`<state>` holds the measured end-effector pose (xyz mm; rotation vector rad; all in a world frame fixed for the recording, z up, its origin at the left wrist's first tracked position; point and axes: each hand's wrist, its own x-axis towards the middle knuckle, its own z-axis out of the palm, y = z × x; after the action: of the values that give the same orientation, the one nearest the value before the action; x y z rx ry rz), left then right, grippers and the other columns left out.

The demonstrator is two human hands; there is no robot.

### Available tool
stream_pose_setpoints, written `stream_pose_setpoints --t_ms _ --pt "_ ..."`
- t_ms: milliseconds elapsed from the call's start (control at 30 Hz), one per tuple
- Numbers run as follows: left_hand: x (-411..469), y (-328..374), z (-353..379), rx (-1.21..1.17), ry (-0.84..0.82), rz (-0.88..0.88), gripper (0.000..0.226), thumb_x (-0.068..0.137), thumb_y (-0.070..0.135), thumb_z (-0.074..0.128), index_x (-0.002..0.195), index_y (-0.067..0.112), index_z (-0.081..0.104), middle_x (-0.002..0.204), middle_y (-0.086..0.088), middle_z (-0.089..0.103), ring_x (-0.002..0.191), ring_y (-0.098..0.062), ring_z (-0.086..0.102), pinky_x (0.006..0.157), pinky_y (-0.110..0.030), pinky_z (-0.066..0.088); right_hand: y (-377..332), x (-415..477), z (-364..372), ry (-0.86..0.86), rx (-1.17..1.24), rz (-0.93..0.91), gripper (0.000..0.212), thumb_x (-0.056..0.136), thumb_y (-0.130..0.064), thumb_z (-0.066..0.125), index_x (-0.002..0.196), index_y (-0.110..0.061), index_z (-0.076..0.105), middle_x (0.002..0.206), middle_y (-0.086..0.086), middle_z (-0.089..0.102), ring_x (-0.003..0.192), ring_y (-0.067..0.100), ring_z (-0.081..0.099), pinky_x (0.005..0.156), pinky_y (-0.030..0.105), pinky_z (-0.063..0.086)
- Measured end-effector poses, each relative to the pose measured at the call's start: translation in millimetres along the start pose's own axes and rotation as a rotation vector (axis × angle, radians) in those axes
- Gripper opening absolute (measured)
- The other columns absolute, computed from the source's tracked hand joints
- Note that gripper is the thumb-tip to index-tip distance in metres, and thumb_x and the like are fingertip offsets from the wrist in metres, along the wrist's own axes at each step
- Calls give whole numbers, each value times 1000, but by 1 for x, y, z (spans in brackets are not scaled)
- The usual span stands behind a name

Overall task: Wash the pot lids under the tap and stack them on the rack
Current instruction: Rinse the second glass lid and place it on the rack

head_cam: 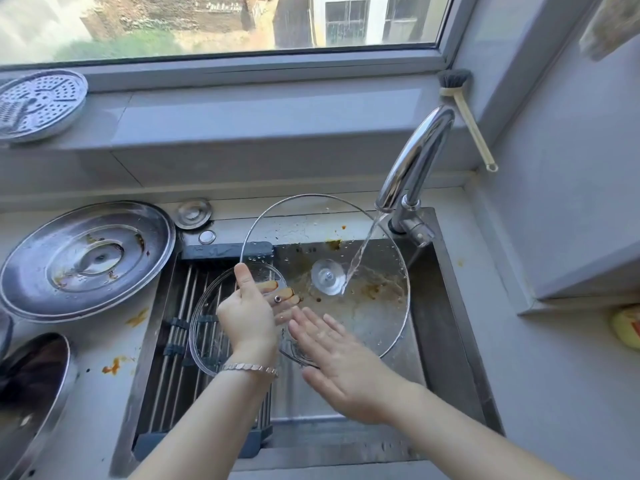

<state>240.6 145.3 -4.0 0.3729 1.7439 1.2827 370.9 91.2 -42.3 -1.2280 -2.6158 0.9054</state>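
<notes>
No words, brand or number can be read; a red mark on the yellow object (pixel 627 327) at the counter's (pixel 554 393) right edge is illegible.

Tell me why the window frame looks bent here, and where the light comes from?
Head view: the wide-angle lens bows the window frame; daylight from that window glares off the tap and steel lid; the large glass lid in the left hand is see-through, so stains show through it; the outdoors looks blurred.

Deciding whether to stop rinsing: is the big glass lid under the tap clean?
No, orange-brown residue smears the large glass lid around its knob where the tap water lands.
</notes>
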Motion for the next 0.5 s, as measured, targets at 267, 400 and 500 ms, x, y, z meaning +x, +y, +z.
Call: stream_pose_setpoints --t_ms 267,400,500 --pt "4 -4 1 -24 17 -71 60 95 52 33 76 0 56 58 -14 65 40 -18 63 35 -23 47 35 -13 -17 -46 -125 259 71 76 -62 -17 135 -22 -24 146 -3 -32 136 9 -30 107 19 -24" --pt "-1 -10 5 -22 -6 -96 60 95 51 33 78 -1 56 60 -15 66 40 -18 63 35 -22 48 15 -8 -16 -50 -90 222 77 70 -65 -15 134 -23 -25 144 -4 -34 135 9 -32 110 21 -22" --pt "-5 -14 4 -32 -34 -119 59 95 51 33 77 -1 54 68 -19 65 41 -18 64 34 -22 47 43 1 -24 51 -121 529 77 83 -64 -4 138 -15 -25 148 4 -33 138 15 -28 114 30 -16"
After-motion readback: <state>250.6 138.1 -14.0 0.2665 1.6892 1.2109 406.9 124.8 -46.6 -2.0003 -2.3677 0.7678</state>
